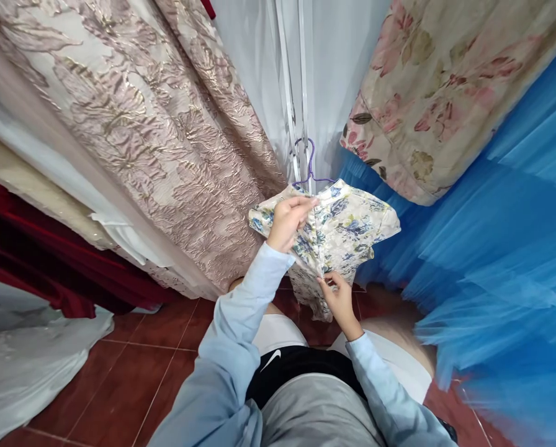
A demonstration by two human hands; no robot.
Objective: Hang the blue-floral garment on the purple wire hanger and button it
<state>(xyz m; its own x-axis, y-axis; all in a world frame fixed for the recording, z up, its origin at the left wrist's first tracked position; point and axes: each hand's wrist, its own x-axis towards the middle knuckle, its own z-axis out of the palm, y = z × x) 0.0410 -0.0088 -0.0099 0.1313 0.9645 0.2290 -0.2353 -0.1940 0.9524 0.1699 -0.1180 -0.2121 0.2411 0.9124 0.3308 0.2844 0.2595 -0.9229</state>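
Observation:
A cream dress (pixel 347 217) with blue flowers hangs in front of me on a purple hanger (pixel 311 162). Its opening runs down the middle, between my hands. With fingers pinched at the neckline, my left hand (pixel 291 218) grips the top of the dress by the opening. Lower down, my right hand (pixel 338 298) pinches the seam at the bottom of the opening, thumb and forefinger together. Whether a zipper pull lies between those fingertips is too small to tell. The skirt of the dress falls behind and below my right hand.
Pink brocade gowns (pixel 166 136) hang close on the left, with dark red fabric (pixel 36 254) beyond them. A floral skirt (pixel 427 93) and blue tulle (pixel 492 248) hang on the right. White straps (pixel 287 81) come down above the hanger. Red tiles (pixel 133 379) cover the floor.

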